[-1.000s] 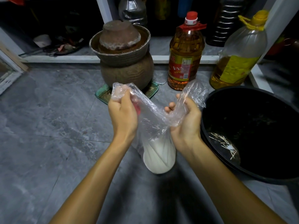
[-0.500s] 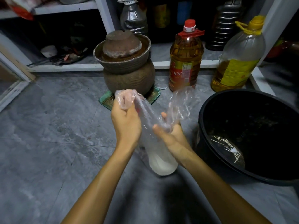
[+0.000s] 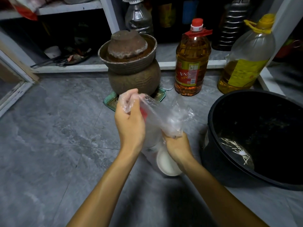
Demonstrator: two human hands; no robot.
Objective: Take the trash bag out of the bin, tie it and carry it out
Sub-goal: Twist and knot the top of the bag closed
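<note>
Open grey stone-tile floor (image 3: pixel 49 145) left of the hands, wide black plastic bin (image 3: pixel 255 140) close on the right, brown clay jar (image 3: pixel 133 74) and two amber oil bottles (image 3: pixel 192 63) standing ahead, white shelf frame (image 3: pixel 108 17) behind them

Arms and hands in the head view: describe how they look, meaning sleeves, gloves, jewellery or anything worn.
Both forearms are bare right to the bottom edge of the picture; no sleeve shows. The left hand and right hand wear no gloves. No watch, bracelet or ring is visible on either wrist or on the fingers that show. Some fingers are veiled by clear plastic, so rings there cannot be ruled out.
</note>
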